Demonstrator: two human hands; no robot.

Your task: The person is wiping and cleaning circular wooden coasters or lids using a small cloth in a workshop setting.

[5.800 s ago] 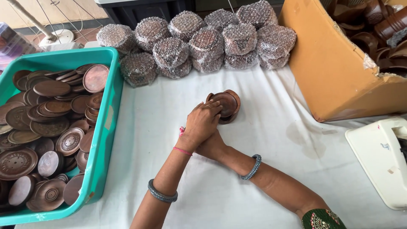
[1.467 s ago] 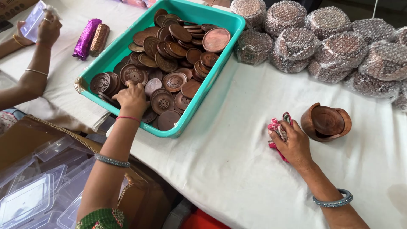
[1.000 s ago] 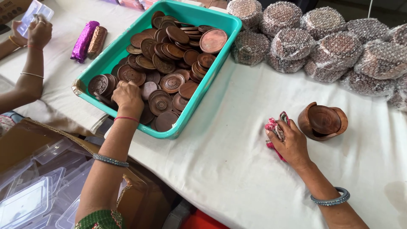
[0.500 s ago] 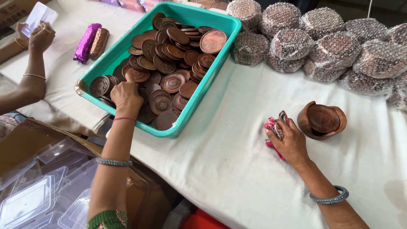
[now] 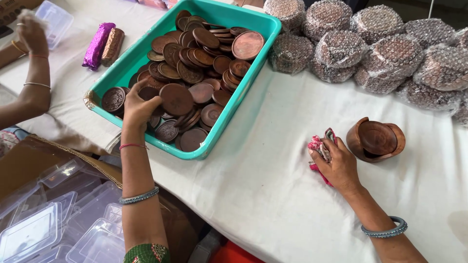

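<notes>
Left hand (image 5: 139, 104) grips a round brown disc (image 5: 176, 99) inside the teal tray (image 5: 243, 104), while right hand (image 5: 336, 163), well apart, clutches a pink cloth (image 5: 318, 145) beside the wooden holder (image 5: 376, 140).

One head-worn camera looks steeply down from close above the white table (image 5: 273, 195). It faces the teal tray (image 5: 243, 104).

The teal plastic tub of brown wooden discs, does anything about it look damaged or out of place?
Yes. The teal plastic tub has a ragged, torn-looking near-left corner rim, and it overhangs the edge of the white-clothed table there. The brown wooden discs lie heaped loosely, not stacked.
</notes>
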